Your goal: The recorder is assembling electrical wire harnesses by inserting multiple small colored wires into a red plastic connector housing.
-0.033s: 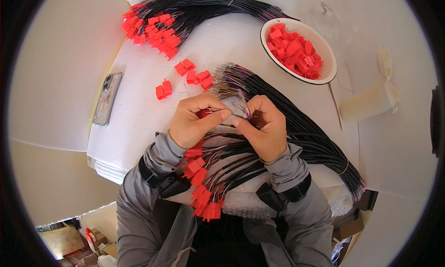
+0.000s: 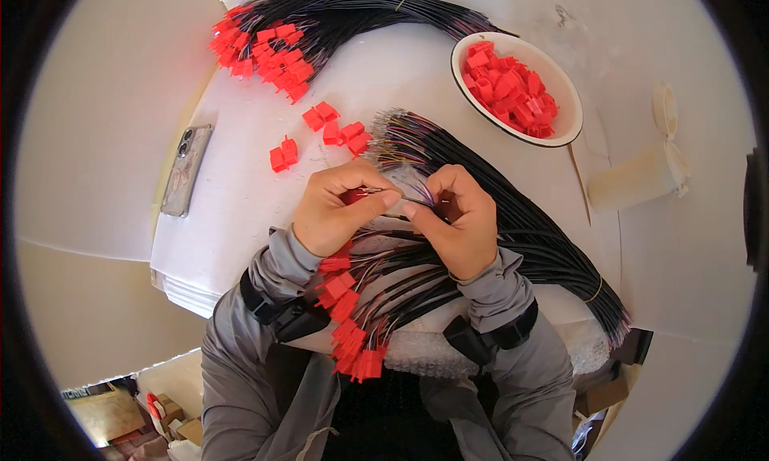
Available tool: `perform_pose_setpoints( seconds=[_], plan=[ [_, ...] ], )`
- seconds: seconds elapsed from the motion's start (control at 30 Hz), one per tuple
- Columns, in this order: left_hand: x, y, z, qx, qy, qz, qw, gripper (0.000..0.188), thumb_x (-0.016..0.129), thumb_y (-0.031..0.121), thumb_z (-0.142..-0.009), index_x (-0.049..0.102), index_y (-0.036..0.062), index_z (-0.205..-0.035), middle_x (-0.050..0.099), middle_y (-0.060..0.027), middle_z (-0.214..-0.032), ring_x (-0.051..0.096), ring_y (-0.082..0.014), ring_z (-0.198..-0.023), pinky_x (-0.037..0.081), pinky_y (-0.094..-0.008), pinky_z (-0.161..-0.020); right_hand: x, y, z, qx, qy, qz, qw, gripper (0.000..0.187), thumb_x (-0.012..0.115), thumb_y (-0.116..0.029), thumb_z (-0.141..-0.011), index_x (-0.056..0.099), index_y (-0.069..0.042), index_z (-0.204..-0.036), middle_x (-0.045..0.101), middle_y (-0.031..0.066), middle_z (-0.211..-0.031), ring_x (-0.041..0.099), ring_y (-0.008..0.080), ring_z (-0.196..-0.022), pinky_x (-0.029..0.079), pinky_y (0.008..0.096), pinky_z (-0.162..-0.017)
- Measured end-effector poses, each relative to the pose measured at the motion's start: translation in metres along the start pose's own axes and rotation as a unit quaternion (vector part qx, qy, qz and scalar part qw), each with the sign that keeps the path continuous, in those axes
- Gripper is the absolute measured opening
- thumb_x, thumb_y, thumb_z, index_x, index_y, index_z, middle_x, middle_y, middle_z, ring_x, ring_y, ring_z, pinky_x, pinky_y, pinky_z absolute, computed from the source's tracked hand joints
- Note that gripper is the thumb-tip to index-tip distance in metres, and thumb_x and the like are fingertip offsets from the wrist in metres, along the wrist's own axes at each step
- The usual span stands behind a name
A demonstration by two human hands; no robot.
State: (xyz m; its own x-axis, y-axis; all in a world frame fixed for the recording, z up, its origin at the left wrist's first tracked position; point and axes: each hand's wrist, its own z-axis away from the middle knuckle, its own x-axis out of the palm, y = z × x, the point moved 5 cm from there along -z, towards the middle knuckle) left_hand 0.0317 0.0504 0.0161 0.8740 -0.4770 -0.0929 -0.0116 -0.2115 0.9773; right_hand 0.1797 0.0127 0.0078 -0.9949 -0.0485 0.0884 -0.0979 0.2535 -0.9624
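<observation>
In front of me, both hands meet over the cables. My left hand (image 2: 332,209) is closed around a red connector housing (image 2: 352,195), mostly hidden by the fingers, with a thin wire pinched at the thumb tip. My right hand (image 2: 460,221) pinches a black cable close to its end, where thin purple and pale wires fan out. Beyond the hands lies a bundle of black cables (image 2: 513,193) with stripped, loose wire ends at its far left. Below them, several cables carry red connectors (image 2: 349,339) that hang over the table's near edge.
Loose red connectors (image 2: 320,115) lie left of the bundle. A white bowl (image 2: 573,124) of red connectors stands at the back right, beside a thin stick (image 2: 580,185) and an open-lidded container (image 2: 633,177). A finished-looking cable bundle (image 2: 352,12) lies behind; a phone (image 2: 186,171) sits left.
</observation>
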Motion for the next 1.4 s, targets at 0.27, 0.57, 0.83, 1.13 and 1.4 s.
perform_pose_setpoints(
  seconds=[0.27,0.57,0.83,1.13,1.4],
  plan=[
    [0.004,0.004,0.000,0.037,-0.006,0.014,0.999,0.020,0.066,0.000,-0.075,0.060,-0.0009,-0.094,0.059,-0.0062,-0.090,0.053,-0.0094,-0.084,0.042,-0.0234,-0.076,-0.003,-0.005,-0.001,0.008,0.048,-0.038,0.998,0.010,0.065,-0.002,-0.075,0.055,-0.001,-0.078,0.052,-0.0026,-0.069,0.042,0.0020,-0.061,0.035,0.0180,-0.053],
    [-0.003,0.004,0.002,0.044,0.024,0.024,0.998,0.022,0.067,0.002,-0.074,0.057,-0.0003,-0.093,0.056,-0.0057,-0.092,0.052,-0.0105,-0.086,0.042,-0.0243,-0.079,-0.006,0.004,-0.002,0.029,0.055,-0.020,0.998,0.013,0.066,-0.004,-0.075,0.053,-0.002,-0.074,0.049,-0.0038,-0.066,0.040,0.0016,-0.060,0.034,0.0172,-0.052],
    [-0.004,0.014,0.001,0.123,0.025,-0.019,0.992,0.026,0.073,0.004,-0.067,0.058,0.0016,-0.088,0.052,-0.0080,-0.091,0.049,-0.0154,-0.086,0.038,-0.0270,-0.080,-0.002,0.005,-0.003,0.036,0.019,0.030,0.999,0.014,0.066,-0.003,-0.074,0.053,-0.001,-0.071,0.050,-0.0027,-0.063,0.042,0.0022,-0.058,0.035,0.0185,-0.051],
    [-0.005,0.012,0.002,0.120,0.061,-0.040,0.990,0.016,0.069,-0.001,-0.068,0.058,0.0008,-0.079,0.052,-0.0073,-0.086,0.049,-0.0134,-0.080,0.039,-0.0246,-0.072,0.005,-0.001,-0.004,0.023,0.001,0.098,0.995,0.011,0.065,-0.001,-0.073,0.055,0.001,-0.073,0.055,0.0006,-0.062,0.046,0.0033,-0.056,0.037,0.0202,-0.049],
    [-0.002,0.012,0.001,0.119,0.041,-0.039,0.991,0.011,0.066,-0.003,-0.072,0.057,0.0004,-0.078,0.052,-0.0057,-0.083,0.048,-0.0119,-0.075,0.038,-0.0235,-0.068,0.004,0.005,-0.003,0.039,0.016,0.032,0.999,0.010,0.064,-0.003,-0.075,0.056,0.001,-0.079,0.054,-0.0002,-0.065,0.046,0.0033,-0.060,0.038,0.0194,-0.053]
  ],
)
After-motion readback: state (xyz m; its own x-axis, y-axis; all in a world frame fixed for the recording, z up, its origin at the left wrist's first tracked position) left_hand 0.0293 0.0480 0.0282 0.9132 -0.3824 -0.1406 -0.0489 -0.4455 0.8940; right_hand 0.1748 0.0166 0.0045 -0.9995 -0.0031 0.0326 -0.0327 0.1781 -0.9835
